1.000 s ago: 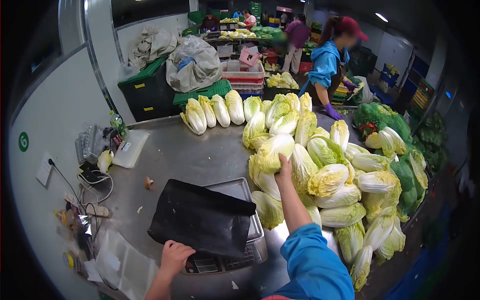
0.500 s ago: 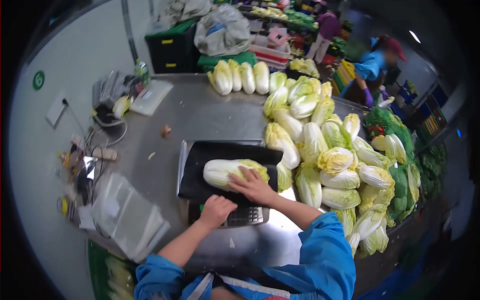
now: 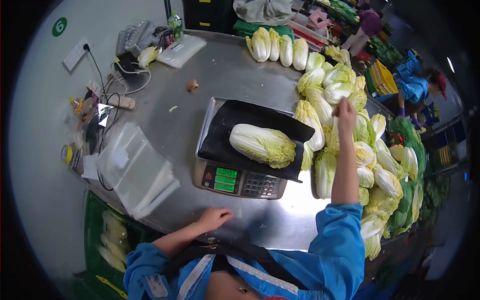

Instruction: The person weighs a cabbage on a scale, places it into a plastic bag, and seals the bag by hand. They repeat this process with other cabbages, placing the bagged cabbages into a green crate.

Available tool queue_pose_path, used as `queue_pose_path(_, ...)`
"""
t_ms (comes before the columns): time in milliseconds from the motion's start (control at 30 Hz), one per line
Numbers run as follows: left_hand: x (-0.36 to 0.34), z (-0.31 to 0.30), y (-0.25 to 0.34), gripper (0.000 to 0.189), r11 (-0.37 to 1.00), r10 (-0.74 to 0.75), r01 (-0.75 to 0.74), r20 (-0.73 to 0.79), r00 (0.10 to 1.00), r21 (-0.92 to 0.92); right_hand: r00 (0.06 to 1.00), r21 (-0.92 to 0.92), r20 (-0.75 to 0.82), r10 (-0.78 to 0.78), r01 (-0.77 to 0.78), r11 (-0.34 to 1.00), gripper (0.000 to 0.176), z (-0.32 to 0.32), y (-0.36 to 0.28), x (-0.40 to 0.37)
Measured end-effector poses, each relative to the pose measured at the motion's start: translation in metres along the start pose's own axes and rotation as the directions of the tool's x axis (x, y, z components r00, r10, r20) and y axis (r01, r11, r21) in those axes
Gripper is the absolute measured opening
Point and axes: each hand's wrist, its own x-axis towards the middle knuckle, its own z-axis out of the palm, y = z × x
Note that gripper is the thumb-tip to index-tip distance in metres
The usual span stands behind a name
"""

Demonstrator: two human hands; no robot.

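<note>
A napa cabbage (image 3: 262, 145) lies on a black sheet (image 3: 220, 135) over the metal pan (image 3: 206, 125) of a digital scale (image 3: 235, 181) whose green displays are lit. My left hand (image 3: 215, 219) is at the bench in front of the scale, fingers loosely curled with nothing in them. My right hand (image 3: 345, 117) is out over the heap of napa cabbages (image 3: 325, 170) on the right. Its fingers look folded under, and no object shows in them.
Clear plastic bags (image 3: 135, 165) are stacked left of the scale, with more bags (image 3: 181, 50) at the back. Cables (image 3: 142, 82) run along the left wall. Several cabbages (image 3: 286, 50) line the far edge. A co-worker (image 3: 412, 87) in blue stands at the right. A green crate (image 3: 95, 220) sits below the bench.
My right hand has left the cabbage on the scale and swung right over the heap. My left hand has drawn back from the scale toward me, uncovering the displays. The camera view has shifted.
</note>
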Motion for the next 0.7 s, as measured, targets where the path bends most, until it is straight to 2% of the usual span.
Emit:
queue_pose_path(33,0.013,0.003,0.000,0.018,0.978,-0.100,0.104,0.030,0.995,-0.180,0.999,-0.207,-0.022,0.026,-0.030,0.978,0.024,0.023,0.006,0.011)
queue_pose_path(67,0.032,0.004,0.002,0.023,0.914,-0.190,0.204,0.074,0.979,-0.352,0.996,-0.255,0.086,0.014,0.008,0.967,0.035,0.044,0.047,0.025)
queue_pose_path(100,0.050,0.002,0.007,0.030,0.820,-0.162,0.160,0.044,0.986,-0.550,0.962,-0.367,0.237,0.132,-0.036,0.929,0.051,0.072,0.073,0.026)
queue_pose_path(133,0.068,-0.002,0.016,0.038,0.686,-0.139,0.098,0.002,0.990,-0.721,0.753,-0.543,0.454,0.476,-0.190,0.818,0.067,0.097,0.091,0.019)
queue_pose_path(167,0.084,-0.008,0.030,0.043,0.533,-0.238,0.141,0.012,0.971,-0.835,0.635,-0.502,0.632,0.444,-0.102,0.859,0.079,0.124,0.119,-0.002)
queue_pose_path(200,0.093,-0.017,0.045,0.048,0.360,-0.331,0.161,0.035,0.943,-0.919,0.182,-0.393,0.896,0.405,-0.101,0.914,0.091,0.147,0.081,-0.025)
queue_pose_path(233,0.096,-0.025,0.055,0.048,0.363,-0.344,0.140,0.007,0.939,-0.921,0.247,-0.376,0.907,0.340,0.115,0.919,0.074,0.164,0.047,-0.065)
queue_pose_path(267,0.095,-0.031,0.063,0.057,0.210,-0.314,0.093,0.023,0.949,-0.973,0.198,-0.298,0.941,0.274,0.103,0.949,0.090,0.169,0.037,-0.089)
queue_pose_path(300,0.091,-0.033,0.066,0.067,0.048,-0.279,0.050,0.035,0.960,-0.998,0.145,-0.244,0.961,0.235,0.042,0.969,0.109,0.164,0.000,-0.116)
queue_pose_path(333,0.080,-0.019,0.064,0.070,0.157,-0.329,0.019,-0.034,0.944,-0.987,0.201,-0.295,0.948,0.248,0.257,0.920,0.120,0.153,-0.035,-0.149)
queue_pose_path(367,0.064,-0.001,0.059,0.074,0.263,-0.366,-0.005,-0.105,0.924,-0.965,0.327,-0.325,0.919,0.219,0.318,0.891,0.120,0.143,-0.044,-0.178)
queue_pose_path(400,0.039,0.004,0.058,0.079,0.326,-0.313,0.053,-0.055,0.948,-0.944,0.333,-0.428,0.879,0.341,0.236,0.873,0.118,0.131,-0.061,-0.199)
queue_pose_path(433,0.006,-0.009,0.078,0.065,0.424,-0.376,0.259,0.091,0.922,-0.868,0.368,-0.384,0.881,0.296,0.193,0.903,0.118,0.113,-0.052,-0.225)
queue_pose_path(467,-0.005,-0.017,0.050,0.053,0.659,-0.231,0.399,0.333,0.914,-0.637,0.351,-0.388,0.873,0.339,0.077,0.919,0.119,0.093,-0.054,-0.247)
queue_pose_path(500,-0.018,-0.027,0.019,0.043,0.851,-0.153,0.406,0.582,0.799,-0.333,0.331,-0.314,0.872,0.360,-0.185,0.931,0.120,0.075,-0.048,-0.273)
queue_pose_path(533,-0.038,-0.058,0.012,0.026,0.920,-0.191,0.274,0.289,0.938,-0.279,0.312,-0.341,0.848,0.429,-0.297,0.892,0.120,0.062,-0.072,-0.293)
queue_pose_path(567,-0.034,-0.058,-0.073,0.021,0.972,-0.112,0.148,-0.194,0.975,0.183,0.241,-0.442,0.801,0.549,-0.380,0.812,0.120,0.043,-0.059,-0.323)
queue_pose_path(600,-0.040,-0.098,-0.102,0.021,0.940,-0.208,0.314,-0.508,0.836,0.132,0.245,-0.464,0.766,0.594,-0.429,0.775,0.118,0.030,-0.044,-0.357)
queue_pose_path(633,-0.049,-0.151,-0.124,0.020,0.828,-0.178,0.405,-0.503,0.846,0.388,0.246,-0.481,0.723,0.645,-0.491,0.726,0.116,0.022,-0.030,-0.390)
queue_pose_path(667,-0.053,-0.181,-0.136,0.017,0.632,-0.235,0.566,-0.565,0.791,0.529,0.316,-0.476,0.712,0.627,-0.438,0.762,0.115,0.019,-0.018,-0.419)
queue_pose_path(700,-0.055,-0.194,-0.165,0.015,0.548,-0.146,0.579,-0.612,0.777,0.604,0.382,-0.477,0.696,0.608,-0.387,0.789,0.114,0.017,-0.015,-0.442)
